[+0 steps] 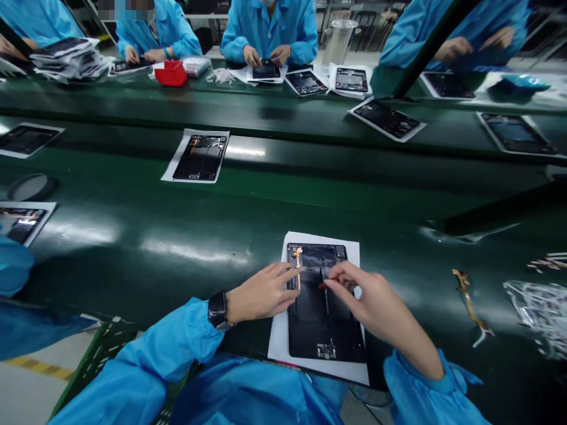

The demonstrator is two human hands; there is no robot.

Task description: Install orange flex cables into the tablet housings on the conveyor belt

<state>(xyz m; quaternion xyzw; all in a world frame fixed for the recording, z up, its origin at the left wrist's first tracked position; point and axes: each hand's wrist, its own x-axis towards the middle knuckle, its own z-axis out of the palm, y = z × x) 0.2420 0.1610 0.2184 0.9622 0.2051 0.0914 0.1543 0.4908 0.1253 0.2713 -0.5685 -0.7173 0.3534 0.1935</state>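
In front of me a black tablet housing [310,330] lies on a sheet of white paper [279,336]. An orange flex cable [298,260] runs down its upper left side. My left hand [266,290], fingers stretched out, lies across the left edge with its fingertips at that cable. Over the middle of the housing, my right hand [361,289] pinches a small reddish-brown piece [323,285] between thumb and fingers. What the piece is I cannot make out. A thin dark strip or its shadow [326,300] shows just beneath it.
Loose flex cables [464,295] lie to the right, beside a pile of clear-and-white small parts [538,313]. Another tablet housing [201,156] sits on paper farther back. A dark post [505,206] juts in at right. Co-workers in blue [270,29] work across the bench [133,212].
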